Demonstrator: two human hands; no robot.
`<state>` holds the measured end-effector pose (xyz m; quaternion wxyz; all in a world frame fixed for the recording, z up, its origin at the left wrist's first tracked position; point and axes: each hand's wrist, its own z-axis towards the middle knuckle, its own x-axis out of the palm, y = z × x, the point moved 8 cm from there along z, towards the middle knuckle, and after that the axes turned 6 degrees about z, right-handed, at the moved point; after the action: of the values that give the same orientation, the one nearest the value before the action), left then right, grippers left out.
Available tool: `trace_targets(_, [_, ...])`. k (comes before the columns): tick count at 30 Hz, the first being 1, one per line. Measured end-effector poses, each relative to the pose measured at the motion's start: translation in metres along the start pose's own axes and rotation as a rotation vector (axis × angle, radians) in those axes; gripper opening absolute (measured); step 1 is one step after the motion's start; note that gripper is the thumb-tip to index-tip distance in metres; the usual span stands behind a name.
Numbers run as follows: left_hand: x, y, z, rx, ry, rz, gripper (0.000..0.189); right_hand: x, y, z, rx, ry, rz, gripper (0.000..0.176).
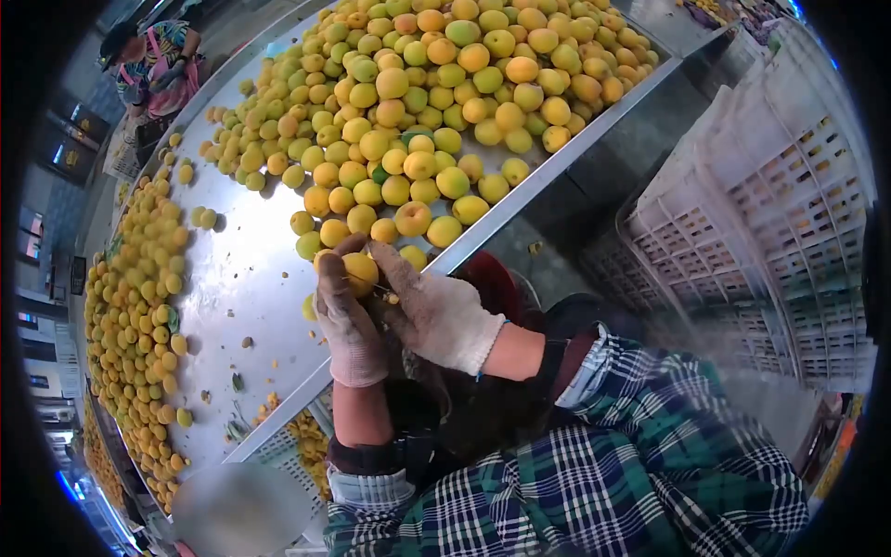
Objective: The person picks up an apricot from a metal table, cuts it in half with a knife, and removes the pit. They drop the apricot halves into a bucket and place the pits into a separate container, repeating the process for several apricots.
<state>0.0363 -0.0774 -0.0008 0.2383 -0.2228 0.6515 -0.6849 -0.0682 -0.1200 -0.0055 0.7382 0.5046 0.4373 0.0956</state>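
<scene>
Both my hands wear white gloves with soiled fingers and meet above the near edge of the metal table (278, 371). A yellow apricot (361, 272) is held between them. My left hand (348, 320) has its fingers curled against the fruit's left side. From the right, my right hand (436, 311) closes its fingers on the same fruit, and small bits show below its fingertips. Just beyond my hands lies a large pile of yellow and greenish apricots (390, 139), reaching close to my fingers.
Another long pile of apricots (139, 316) lies along the table's far left side. A person (158, 70) stands at the upper left. Stacked white plastic crates (742, 204) rise at right. Below the table edge are a red bucket (492, 283) and a crate with fruit pieces (302, 446).
</scene>
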Motion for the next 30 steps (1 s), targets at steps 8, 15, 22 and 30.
trace_targets(8, [0.002, -0.012, -0.004, 0.033, 0.129, 0.124, 0.065, 0.004, -0.005, 0.004, -0.017, -0.002, 0.062, 0.063])
trace_targets(15, [0.004, -0.002, -0.008, 0.021, 0.161, 0.184, 0.045, 0.021, -0.028, 0.013, -0.067, -0.031, -0.246, 0.039])
trace_targets(22, [0.010, -0.010, -0.007, 0.176, 0.226, 0.499, 0.045, 0.009, -0.026, 0.011, 0.005, 0.105, -0.281, 0.031])
trace_targets(30, [0.015, 0.008, -0.009, 0.124, 0.281, 0.341, 0.047, -0.008, -0.010, 0.010, -0.131, 0.218, -0.027, 0.024])
